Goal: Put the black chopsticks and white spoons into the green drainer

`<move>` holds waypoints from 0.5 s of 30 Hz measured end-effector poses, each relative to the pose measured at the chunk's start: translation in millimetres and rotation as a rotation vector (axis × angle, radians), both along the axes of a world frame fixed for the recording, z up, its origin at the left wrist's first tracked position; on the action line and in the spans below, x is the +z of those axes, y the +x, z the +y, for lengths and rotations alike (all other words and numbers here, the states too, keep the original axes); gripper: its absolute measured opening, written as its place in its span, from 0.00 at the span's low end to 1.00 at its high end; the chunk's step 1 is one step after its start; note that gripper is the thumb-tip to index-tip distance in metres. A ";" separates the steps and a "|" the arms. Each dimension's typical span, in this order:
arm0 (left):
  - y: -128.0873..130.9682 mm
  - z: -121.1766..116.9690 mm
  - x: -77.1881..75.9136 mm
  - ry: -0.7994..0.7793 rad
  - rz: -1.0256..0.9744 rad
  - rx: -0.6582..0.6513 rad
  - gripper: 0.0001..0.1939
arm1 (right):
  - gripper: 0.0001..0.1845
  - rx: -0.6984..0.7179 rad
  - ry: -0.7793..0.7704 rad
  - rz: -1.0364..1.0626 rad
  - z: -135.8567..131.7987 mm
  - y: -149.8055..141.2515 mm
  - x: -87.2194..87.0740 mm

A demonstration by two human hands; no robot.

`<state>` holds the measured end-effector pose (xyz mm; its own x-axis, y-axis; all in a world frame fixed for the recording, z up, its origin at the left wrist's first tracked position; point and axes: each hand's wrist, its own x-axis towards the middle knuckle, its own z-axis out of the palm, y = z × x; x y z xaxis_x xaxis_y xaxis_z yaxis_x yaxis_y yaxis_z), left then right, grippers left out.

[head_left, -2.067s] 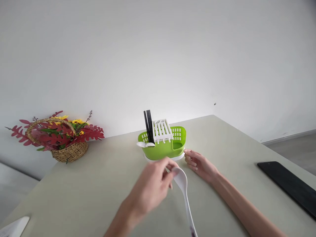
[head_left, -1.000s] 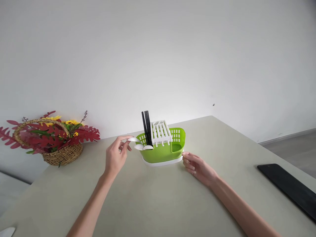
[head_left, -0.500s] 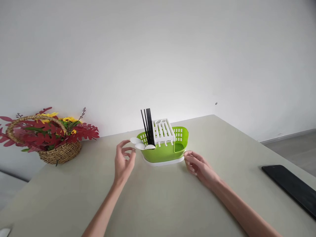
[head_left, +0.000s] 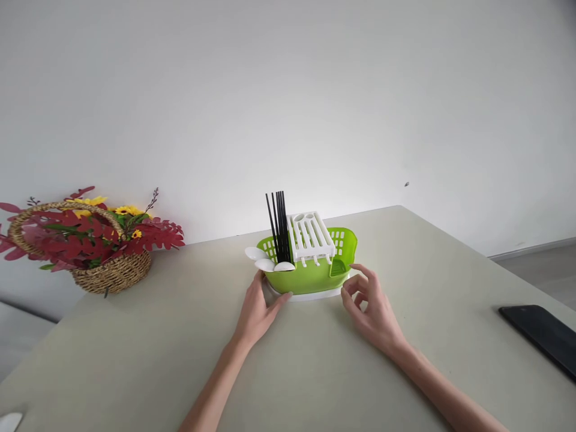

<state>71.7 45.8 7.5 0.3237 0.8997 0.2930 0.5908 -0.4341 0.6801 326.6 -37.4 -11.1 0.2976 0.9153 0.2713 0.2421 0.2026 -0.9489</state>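
A green cutlery drainer (head_left: pixel 310 281) stands on a white base tray (head_left: pixel 315 296), with a slotted white rack (head_left: pixel 311 237) across its middle. Several black chopsticks (head_left: pixel 279 228) rise upright from its left compartment. Three white spoons (head_left: pixel 265 264) rest there with their bowls at the left rim; their handles are hidden inside. My left hand (head_left: pixel 256 312) holds the drainer's left end, thumb against the front of the base and fingertips hidden behind. At the right end, my right hand (head_left: pixel 371 309) has its forefinger by the outer wall and its thumb at the base, gripping that end.
A wicker basket (head_left: pixel 112 273) of red and yellow artificial flowers stands at the table's back left. A black phone-like slab (head_left: pixel 540 336) lies at the right edge. Part of a white object (head_left: pixel 9 421) shows at the lower left. The wall rises directly behind the table.
My left hand brought a white spoon to the drainer's left compartment, let it go, then lowered to the left end. My right hand has shifted its fingers at the right end.
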 end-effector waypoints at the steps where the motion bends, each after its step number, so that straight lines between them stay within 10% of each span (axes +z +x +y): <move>1: -0.1 -0.3 -0.3 0.006 0.010 -0.001 0.32 | 0.31 0.006 -0.027 -0.043 -0.1 -0.1 -1.0; 8: 1.0 -3.5 2.1 0.088 0.060 -0.067 0.26 | 0.28 -0.079 -0.154 -0.282 4.2 4.9 -6.0; 15: 0.1 -3.5 -8.9 0.061 0.044 -0.035 0.40 | 0.32 -0.218 -0.161 -0.367 7.9 7.1 -6.7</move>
<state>71.8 42.3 -1.4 0.3686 0.8684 0.3316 0.6029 -0.4949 0.6258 333.7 -29.5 -17.9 0.3992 0.8810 0.2540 0.5887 -0.0339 -0.8076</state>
